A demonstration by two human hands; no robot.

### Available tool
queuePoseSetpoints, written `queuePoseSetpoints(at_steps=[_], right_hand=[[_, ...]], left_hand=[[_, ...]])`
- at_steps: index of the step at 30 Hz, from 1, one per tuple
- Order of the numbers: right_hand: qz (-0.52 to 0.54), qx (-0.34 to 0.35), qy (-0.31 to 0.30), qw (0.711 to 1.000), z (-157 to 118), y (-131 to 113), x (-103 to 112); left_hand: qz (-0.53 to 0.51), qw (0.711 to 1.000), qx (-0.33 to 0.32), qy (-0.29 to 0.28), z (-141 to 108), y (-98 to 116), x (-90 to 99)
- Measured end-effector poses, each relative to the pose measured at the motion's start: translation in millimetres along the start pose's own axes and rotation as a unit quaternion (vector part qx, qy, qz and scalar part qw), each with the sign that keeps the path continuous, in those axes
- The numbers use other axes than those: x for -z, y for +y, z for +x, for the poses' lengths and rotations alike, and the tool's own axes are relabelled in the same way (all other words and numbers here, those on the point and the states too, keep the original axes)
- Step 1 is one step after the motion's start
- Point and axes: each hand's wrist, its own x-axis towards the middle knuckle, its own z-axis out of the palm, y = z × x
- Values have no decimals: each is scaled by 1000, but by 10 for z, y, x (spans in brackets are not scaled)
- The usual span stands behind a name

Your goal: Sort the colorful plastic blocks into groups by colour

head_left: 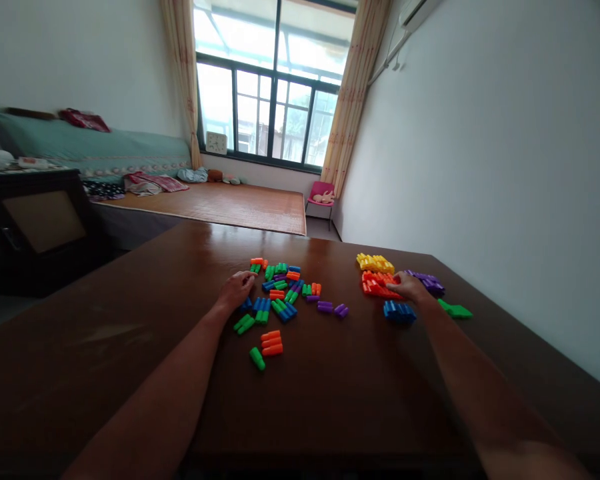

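Green pegs [244, 325] lay well left of the red pile [373, 285]. Also left of it, the left hand [237, 290] had curled fingers; their hold could not be told. Red pieces, judged light, stiff and slippery, suited a pinch across the sides. At the pile's right end, the right hand [406, 287] had partly bent fingers; grip unclear.

Before you stands a glossy dark-brown table [345, 387]. Near its middle lies a loose spread of multicoloured plastic blocks [281, 309], with three orange blocks [272, 343] beside a green block [257, 358] closer to you. On your right lie a yellow cluster [375, 263], red cluster [376, 285], purple cluster [430, 283], blue cluster [399, 312] and green cluster [456, 310].
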Motion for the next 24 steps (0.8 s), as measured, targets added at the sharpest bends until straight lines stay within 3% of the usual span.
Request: queuePoseSetpoints(at_steps=[3,6,9,12,15,19,24], right_hand=[[-129,-25,-42,990,79,88,-52],[-166,11,-5,986,93,-75,-144],[-118,146,15,982,-22,-522,-308],[-40,296,-74,952,-184,-1106,-552],[-13,375,-168,911,-255,-1536,-774],[-38,358,-263,895,-189,-1682,-890],[-41,295,-231,926,-167,-1529,-885]], left_hand=[[-4,1000,-8,-6,-9,-15,2],[-3,1000,-7,-11,-15,-13,-1],[2,1000,5,-12,-21,11,4],[-6,1000,11,-12,-43,46,29],[-16,1000,12,-14,-77,87,68],[-17,1000,11,-17,-101,125,93],[-5,1000,-2,-21,-65,68,40]])
